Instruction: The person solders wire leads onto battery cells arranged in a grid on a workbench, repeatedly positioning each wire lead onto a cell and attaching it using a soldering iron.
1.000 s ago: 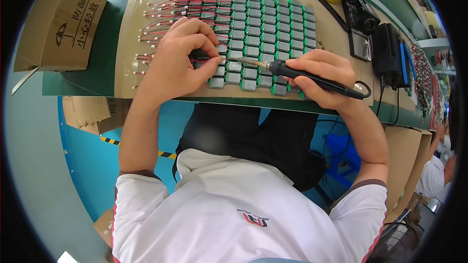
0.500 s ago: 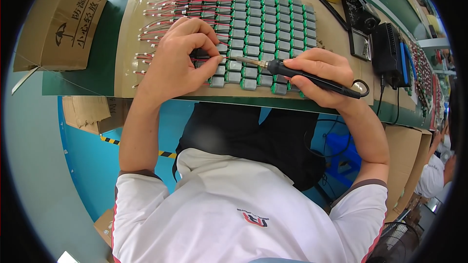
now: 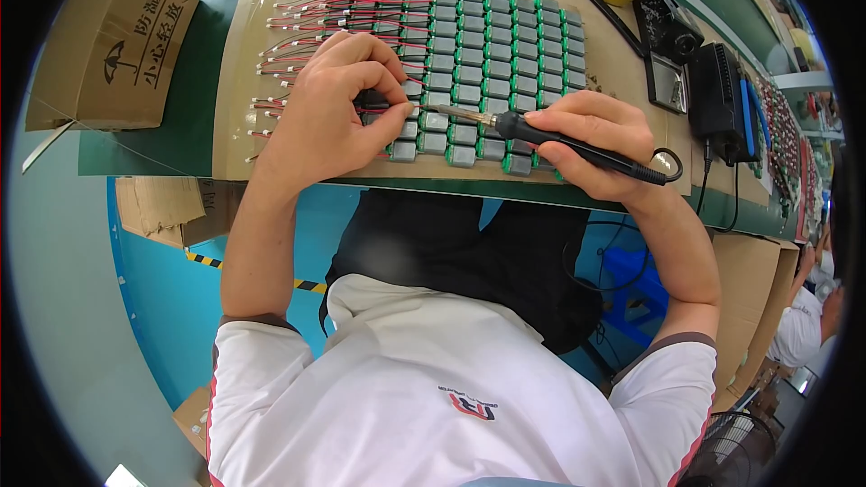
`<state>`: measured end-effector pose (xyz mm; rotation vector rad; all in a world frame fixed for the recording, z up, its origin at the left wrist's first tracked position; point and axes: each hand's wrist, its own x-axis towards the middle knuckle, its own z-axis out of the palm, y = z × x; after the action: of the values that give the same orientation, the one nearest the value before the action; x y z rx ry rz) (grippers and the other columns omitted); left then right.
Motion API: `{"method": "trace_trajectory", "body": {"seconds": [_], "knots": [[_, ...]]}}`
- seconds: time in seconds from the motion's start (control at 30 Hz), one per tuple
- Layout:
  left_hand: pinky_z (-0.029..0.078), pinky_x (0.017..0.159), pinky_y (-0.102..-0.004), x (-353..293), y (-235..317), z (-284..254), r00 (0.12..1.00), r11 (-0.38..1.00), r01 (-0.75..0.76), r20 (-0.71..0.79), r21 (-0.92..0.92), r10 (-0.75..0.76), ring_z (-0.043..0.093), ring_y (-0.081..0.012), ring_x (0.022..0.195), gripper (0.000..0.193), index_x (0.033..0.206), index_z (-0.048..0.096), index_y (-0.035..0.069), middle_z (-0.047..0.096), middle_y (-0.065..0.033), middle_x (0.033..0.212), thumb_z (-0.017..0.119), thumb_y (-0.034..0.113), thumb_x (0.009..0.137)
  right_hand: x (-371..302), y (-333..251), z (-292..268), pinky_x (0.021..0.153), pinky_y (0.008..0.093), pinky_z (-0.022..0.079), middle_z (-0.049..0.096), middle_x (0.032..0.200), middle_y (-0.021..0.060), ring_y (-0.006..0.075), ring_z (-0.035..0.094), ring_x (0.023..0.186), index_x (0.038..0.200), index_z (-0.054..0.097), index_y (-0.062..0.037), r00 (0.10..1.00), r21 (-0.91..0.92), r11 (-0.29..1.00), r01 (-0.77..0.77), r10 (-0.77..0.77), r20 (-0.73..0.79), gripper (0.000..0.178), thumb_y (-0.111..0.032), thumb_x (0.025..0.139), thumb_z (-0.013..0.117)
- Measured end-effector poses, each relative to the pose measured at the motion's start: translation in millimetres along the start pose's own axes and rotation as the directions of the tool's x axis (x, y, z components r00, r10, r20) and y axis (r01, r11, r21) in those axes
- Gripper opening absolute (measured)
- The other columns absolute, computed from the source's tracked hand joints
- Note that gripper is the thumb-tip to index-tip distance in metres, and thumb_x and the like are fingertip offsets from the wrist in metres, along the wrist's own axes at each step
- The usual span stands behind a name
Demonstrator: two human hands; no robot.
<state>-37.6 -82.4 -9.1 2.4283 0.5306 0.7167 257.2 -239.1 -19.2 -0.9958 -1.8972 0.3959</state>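
I see my left hand (image 3: 329, 108) pinching a small motor (image 3: 374, 101) near the counter's (image 3: 207, 140) front edge. My right hand (image 3: 591, 140) is closed around the soldering iron (image 3: 550, 137), its tip touching that motor among the rows of motors (image 3: 492, 45).

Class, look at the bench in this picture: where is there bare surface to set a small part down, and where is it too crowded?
Free: the green mat between the cardboard box and the brown sheet, and the sheet's bare strip between the grid of small motors and the black solder stand. Crowded: the grid itself, where the left hand and the right hand with the soldering iron work.
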Motion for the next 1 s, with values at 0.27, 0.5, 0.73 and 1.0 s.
{"method": "trace_trajectory", "body": {"seconds": [0.27,0.5,0.73,1.0], "knots": [[0.055,0.089,-0.0409,1,0,-1,1.0,1.0,-0.004,-0.003,0.005,0.004,0.066,-0.0275,0.1,0.011,0.08,0.071,0.003,0.07,-0.006,0.1,0.082,0.005,0.079,-5,2,-4,0.067,0.0319,0.06,0.078,0.099,0.0191,0.024,0.075,0.078,0.12,0.079,0.006,0.996,0.023,0.999,-0.037,0.039,-0.082,0.032,-0.004,0.091,0.085],[0.053,0.092,-0.0388,-1,1,-2,1.0,1.0,0.026,0.015,-0.013,-0.026,0.065,-0.0261,0.102,0.01,0.082,0.072,0.0,0.069,-0.0079,0.102,0.081,0.003,0.08,36,13,-28,0.069,0.0333,0.059,0.077,0.098,0.0164,0.0241,0.075,0.081,0.127,0.077,0.0037,0.993,-0.208,0.978,0.024,-0.048,-0.109,0.042,-0.01,0.089,0.089],[0.053,0.092,-0.0405,1,3,-2,1.0,0.999,0.023,0.012,-0.028,-0.022,0.066,-0.0276,0.101,0.011,0.081,0.071,0.001,0.069,-0.0077,0.101,0.082,0.002,0.078,102,77,-40,0.079,0.0346,0.061,0.079,0.101,0.0123,0.0253,0.077,0.086,0.128,0.074,-0.0086,0.995,-0.347,0.934,0.087,-0.099,-0.015,0.023,-0.009,0.106,0.072],[0.053,0.091,-0.0412,2,3,-1,1.0,0.999,0.019,-0.009,-0.039,-0.02,0.065,-0.0285,0.102,0.014,0.081,0.072,0.002,0.068,-0.0065,0.099,0.085,0.001,0.075,150,159,-14,0.089,0.0446,0.058,0.078,0.106,0.0177,0.0393,0.074,0.1,0.12,0.073,-0.0073,0.995,-0.48,0.873,0.082,-0.096,-0.004,0.016,-0.013,0.106,0.067]]}}
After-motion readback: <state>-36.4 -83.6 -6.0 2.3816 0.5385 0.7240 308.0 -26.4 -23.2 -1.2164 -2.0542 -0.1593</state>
